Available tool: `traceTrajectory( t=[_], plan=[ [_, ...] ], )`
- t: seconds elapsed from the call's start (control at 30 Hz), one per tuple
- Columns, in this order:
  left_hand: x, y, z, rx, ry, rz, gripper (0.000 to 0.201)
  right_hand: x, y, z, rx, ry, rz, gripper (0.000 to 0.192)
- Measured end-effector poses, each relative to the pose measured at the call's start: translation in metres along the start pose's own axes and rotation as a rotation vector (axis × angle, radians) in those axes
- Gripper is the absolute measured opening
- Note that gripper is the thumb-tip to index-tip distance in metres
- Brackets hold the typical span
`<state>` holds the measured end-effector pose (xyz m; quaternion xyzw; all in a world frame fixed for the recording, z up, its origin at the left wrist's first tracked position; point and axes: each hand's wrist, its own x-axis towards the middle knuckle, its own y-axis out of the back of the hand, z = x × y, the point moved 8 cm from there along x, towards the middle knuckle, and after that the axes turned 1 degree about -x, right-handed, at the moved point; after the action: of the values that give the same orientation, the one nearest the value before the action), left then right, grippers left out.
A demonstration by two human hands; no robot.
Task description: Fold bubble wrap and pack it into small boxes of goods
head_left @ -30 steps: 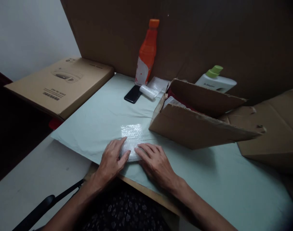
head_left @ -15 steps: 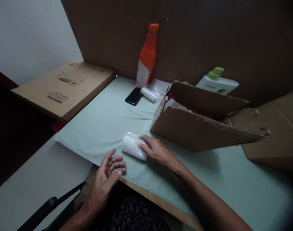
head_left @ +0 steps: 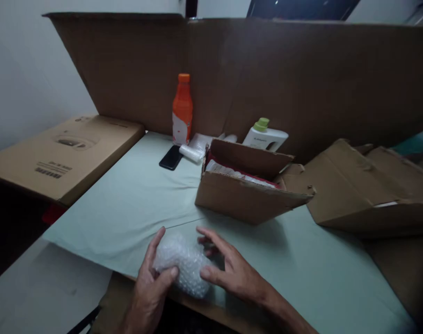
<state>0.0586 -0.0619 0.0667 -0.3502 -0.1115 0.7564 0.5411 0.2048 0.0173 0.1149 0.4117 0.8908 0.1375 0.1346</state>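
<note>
A roll of clear bubble wrap (head_left: 183,266) is at the table's front edge, between my hands. Whether something is wrapped inside cannot be made out. My left hand (head_left: 152,283) grips its left end, thumb on the near face and index finger along the far side. At the right end, my right hand (head_left: 228,269) has its fingers spread and raised, with the thumb tip against or just over the wrap.
An open cardboard box (head_left: 246,197) with red and white contents stands beyond my right hand. Behind are a phone (head_left: 170,158), more bubble wrap (head_left: 191,153), an orange bottle (head_left: 182,109) and a white bottle (head_left: 262,138). Cardboard boxes flank both sides.
The bubble wrap roll has come nearer to me, off the middle of the cloth. My left hand has taken hold of it; my right hand's fingers have loosened. The view has tilted up.
</note>
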Motion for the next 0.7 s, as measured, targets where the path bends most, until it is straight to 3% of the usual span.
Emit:
traceTrajectory(
  t=[0.07, 0.13, 0.2, 0.33, 0.43, 0.5, 0.57, 0.63, 0.7],
  plan=[
    [0.001, -0.013, -0.003, 0.127, -0.01, -0.1, 0.106, -0.008, 0.003, 0.002, 0.12, 0.002, -0.053, 0.073],
    [0.005, -0.028, 0.008, 0.335, -0.117, -0.189, 0.099, -0.018, 0.02, -0.003, 0.103, 0.021, -0.008, 0.056],
    [0.007, -0.052, 0.039, 0.598, -0.401, -0.279, 0.088, -0.031, 0.047, -0.013, 0.012, 0.042, 0.067, 0.044],
    [0.002, -0.13, 0.111, 1.092, -1.141, -0.404, 0.08, -0.064, 0.125, -0.043, -0.212, 0.111, 0.265, 0.037],
    [0.014, -0.179, 0.134, 1.295, -1.456, -0.372, 0.067, -0.084, 0.197, -0.066, -0.271, 0.161, 0.561, 0.04],
    [0.026, -0.195, 0.13, 1.378, -1.503, -0.392, 0.041, -0.091, 0.235, -0.082, -0.284, 0.208, 0.751, 0.042],
    [0.032, -0.197, 0.117, 1.401, -1.497, -0.442, 0.027, -0.089, 0.261, -0.1, -0.347, 0.251, 0.87, 0.043],
    [0.03, -0.189, 0.106, 1.372, -1.493, -0.475, 0.025, -0.07, 0.269, -0.116, -0.468, 0.255, 0.839, 0.042],
    [0.027, -0.18, 0.101, 1.336, -1.489, -0.474, 0.025, -0.037, 0.261, -0.12, -0.578, 0.21, 0.633, 0.041]
  ],
)
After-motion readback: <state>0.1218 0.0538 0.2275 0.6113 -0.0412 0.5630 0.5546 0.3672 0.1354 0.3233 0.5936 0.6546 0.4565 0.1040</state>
